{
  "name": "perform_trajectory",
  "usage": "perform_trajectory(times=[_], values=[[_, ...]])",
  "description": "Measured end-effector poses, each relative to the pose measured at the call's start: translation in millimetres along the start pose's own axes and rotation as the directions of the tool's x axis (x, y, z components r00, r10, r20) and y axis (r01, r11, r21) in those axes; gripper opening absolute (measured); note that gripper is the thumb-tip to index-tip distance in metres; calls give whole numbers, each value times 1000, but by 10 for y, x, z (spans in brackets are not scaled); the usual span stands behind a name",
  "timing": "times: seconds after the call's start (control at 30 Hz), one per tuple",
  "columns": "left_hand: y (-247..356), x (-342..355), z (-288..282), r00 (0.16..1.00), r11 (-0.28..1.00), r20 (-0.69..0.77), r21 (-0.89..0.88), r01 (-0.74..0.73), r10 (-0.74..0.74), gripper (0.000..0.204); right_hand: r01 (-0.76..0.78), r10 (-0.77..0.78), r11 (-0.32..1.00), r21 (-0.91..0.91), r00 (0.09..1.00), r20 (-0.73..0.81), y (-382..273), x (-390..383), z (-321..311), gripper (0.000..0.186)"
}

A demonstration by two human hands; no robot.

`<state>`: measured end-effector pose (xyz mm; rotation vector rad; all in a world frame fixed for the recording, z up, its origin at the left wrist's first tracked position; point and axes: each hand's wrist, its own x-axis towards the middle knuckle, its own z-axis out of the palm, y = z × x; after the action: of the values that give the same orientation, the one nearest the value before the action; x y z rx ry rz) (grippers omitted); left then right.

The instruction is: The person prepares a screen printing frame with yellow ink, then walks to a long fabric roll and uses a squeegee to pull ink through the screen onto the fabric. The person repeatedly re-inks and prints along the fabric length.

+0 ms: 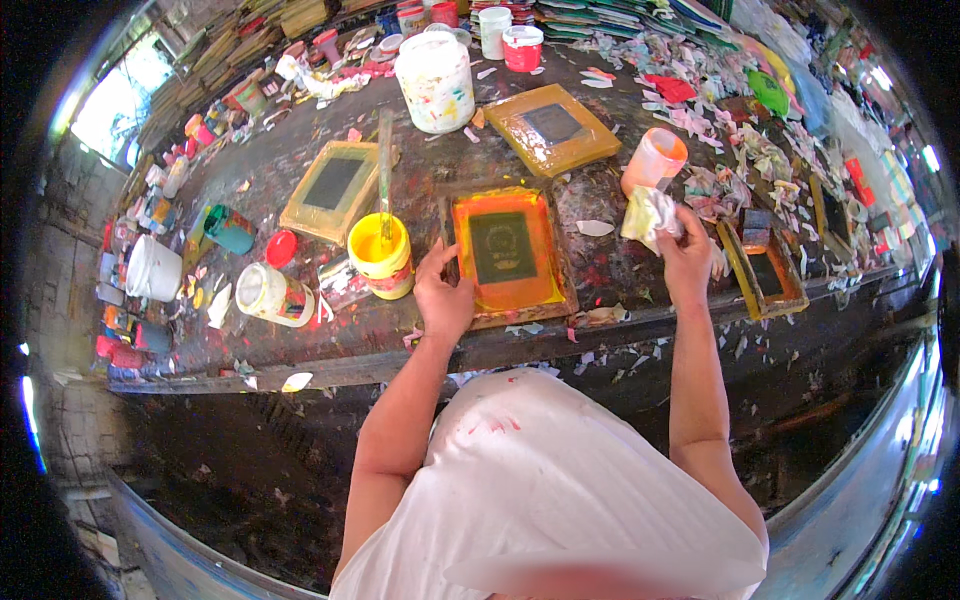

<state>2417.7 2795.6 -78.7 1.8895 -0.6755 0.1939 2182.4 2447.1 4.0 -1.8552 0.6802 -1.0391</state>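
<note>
Right in front of me lies a screen printing frame (pixel 508 250), its orange-yellow border around a dark mesh with a round design. My left hand (pixel 443 293) grips the left edge of this frame, fingers along its side. Held in my right hand (pixel 686 262) is a crumpled white rag (pixel 650 216) with yellow stains; whether it is cloth or paper I cannot tell. Just beyond the rag, a tilted plastic container (pixel 655 162) shows orange inside. Left of the frame stands an open tub of yellow ink (pixel 380 255) with a stick (pixel 386 165) upright in it.
Two more screen frames (pixel 553 128) (pixel 335 190) lie farther back, near a paint-spattered white bucket (pixel 435 85). Crumpled scraps (pixel 755 160) heap at the right beside a small wooden frame (pixel 765 270). White tubs (pixel 272 295) and a red lid (pixel 281 248) sit left.
</note>
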Motion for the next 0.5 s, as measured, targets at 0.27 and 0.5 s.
perform_trajectory(times=[0.27, 0.5], values=[[1184, 279, -478, 1000, 860, 3, -510, -13, 17, 63, -225, 128, 630, 743, 974, 186, 371, -381, 8, 52], [1732, 60, -314, 974, 827, 95, -549, -119, 203, 54, -686, 47, -8, 728, 727, 685, -93, -786, 713, 52]])
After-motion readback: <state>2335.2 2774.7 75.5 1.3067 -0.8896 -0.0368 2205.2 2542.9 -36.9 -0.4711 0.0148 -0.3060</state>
